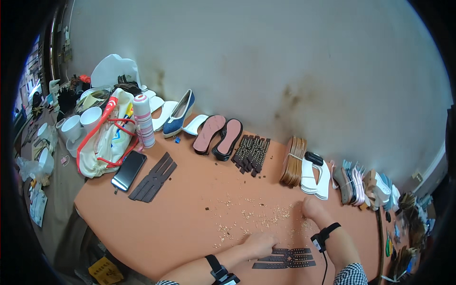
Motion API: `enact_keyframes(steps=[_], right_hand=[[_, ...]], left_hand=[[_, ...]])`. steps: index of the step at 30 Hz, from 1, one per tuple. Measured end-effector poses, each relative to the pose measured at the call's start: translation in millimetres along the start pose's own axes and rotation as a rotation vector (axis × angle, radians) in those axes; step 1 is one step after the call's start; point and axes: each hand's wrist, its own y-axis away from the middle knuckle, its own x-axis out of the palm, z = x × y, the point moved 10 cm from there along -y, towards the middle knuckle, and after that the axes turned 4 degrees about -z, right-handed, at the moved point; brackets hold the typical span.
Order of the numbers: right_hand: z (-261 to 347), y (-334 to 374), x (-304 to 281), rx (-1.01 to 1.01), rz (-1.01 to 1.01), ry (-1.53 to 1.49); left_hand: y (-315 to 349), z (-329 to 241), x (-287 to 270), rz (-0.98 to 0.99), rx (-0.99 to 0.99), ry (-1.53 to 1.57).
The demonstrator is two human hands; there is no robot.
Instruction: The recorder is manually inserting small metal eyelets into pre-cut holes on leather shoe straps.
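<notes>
The worktop (123,228) is a smooth orange-brown sheet with a rounded left corner, set against a grey wall (228,57) that carries brownish stains (292,102). Past its left edge lies dull cloth (57,209); tools and bundles crowd the far right.

Along the wall, left to right, stand cups (72,127), a bag (107,137) with red trim, a striped can (144,121), a blue shoe (179,114), two pink-topped soles (205,135), a studded stack (252,154), tied brown insoles (293,160) and white cutouts (315,180). A phone (128,171) lies beside dark straps (154,179) at the left.

Gold studs (266,218) are strewn loosely across the middle. The perforated strap (287,259) lies flat at the near edge. The left hand (261,243) is at its upper left edge and hides part of it; whether it grips cannot be told. The right hand (312,208) is at the studs' right side, fingers bent and mostly hidden; I cannot tell whether it holds one.
</notes>
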Motion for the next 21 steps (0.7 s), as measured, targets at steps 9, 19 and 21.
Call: enact_keyframes(steps=[9,19,21], right_hand=[[5,3,-39,0.135,0.060,-0.121],[16,-1,-21,-0.011,0.020,0.039],[18,-3,-23,-0.016,0.027,0.066]], left_hand=[[2,-1,-6,-0.049,0.027,0.064],[3,-6,-8,-0.055,0.063,0.060],[5,-5,-11,-0.032,0.022,0.058]])
